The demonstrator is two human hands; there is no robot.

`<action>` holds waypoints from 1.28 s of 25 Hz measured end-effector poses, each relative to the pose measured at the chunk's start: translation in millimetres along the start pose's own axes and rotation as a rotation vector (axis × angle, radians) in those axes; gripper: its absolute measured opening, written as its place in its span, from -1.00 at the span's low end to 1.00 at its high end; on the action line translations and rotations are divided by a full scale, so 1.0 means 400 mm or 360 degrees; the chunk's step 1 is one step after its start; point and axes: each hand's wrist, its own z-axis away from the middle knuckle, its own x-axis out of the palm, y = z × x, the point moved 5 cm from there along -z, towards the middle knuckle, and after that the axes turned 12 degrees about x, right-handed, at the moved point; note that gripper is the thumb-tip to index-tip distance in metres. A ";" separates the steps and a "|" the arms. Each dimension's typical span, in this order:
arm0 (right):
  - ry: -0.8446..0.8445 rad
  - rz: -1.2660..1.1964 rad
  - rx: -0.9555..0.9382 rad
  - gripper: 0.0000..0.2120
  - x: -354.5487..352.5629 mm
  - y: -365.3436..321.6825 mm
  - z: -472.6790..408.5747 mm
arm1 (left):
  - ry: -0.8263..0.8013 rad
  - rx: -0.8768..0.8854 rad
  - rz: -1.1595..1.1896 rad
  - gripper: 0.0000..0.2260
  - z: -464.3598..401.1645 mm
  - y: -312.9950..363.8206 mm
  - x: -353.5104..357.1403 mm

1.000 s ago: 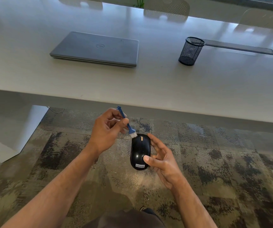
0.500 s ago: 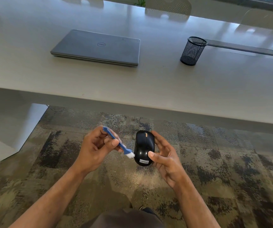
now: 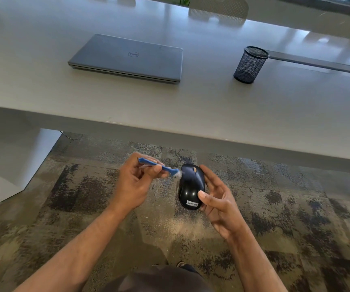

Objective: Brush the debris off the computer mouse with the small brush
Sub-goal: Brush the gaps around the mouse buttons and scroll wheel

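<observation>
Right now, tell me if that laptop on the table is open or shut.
Shut. The laptop lies flat on the table, lid down, logo facing up.

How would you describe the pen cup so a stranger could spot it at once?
Start at the long grey table across the top of the view. To the right of the closed laptop stands the pen cup, upright. It is the only black wire-mesh thing, round and see-through.

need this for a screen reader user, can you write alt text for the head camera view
A person's left hand holds a small blue brush with its bristles at the front left edge of a black computer mouse, held in the right hand above patterned carpet. Behind, a pale table carries a closed laptop and a mesh pen cup.
</observation>
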 end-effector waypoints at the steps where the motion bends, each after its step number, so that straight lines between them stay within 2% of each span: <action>1: 0.0006 0.0010 -0.0001 -0.30 -0.001 0.001 0.000 | 0.0013 -0.0024 -0.0058 -0.92 0.000 -0.006 0.005; 4: 0.0019 0.0007 -0.0009 -0.30 -0.002 0.002 0.003 | 0.0034 -0.0052 -0.0117 -0.93 0.005 -0.004 0.013; 7: 0.0016 -0.0017 -0.0014 -0.29 -0.008 -0.002 0.007 | 0.0009 -0.0005 0.0031 -0.92 0.012 0.025 -0.001; 12: 0.0020 -0.0009 -0.0018 -0.28 -0.019 -0.014 0.014 | -0.0284 0.0053 0.0338 -0.88 0.031 0.083 -0.002; 14: 0.0015 0.0009 -0.0017 -0.27 -0.016 -0.013 0.016 | -0.0343 0.0046 0.0335 -0.85 0.031 0.085 0.011; 19: -0.0007 0.0010 -0.0012 -0.27 -0.013 -0.013 0.024 | -0.0239 0.0051 0.0159 -0.90 0.004 0.064 0.020; 23: -0.0053 -0.0018 -0.0013 -0.28 -0.011 -0.010 0.033 | -0.0077 0.0000 -0.0036 -0.84 -0.021 0.035 0.027; 26: -0.0093 -0.0002 0.0001 -0.28 -0.004 -0.006 0.033 | -0.0048 -0.0068 -0.0180 -0.87 -0.017 0.011 0.043; 32: -0.0117 0.0001 0.0011 -0.28 -0.010 -0.003 0.031 | 0.0114 -0.0030 -0.0150 -0.92 -0.008 0.018 0.002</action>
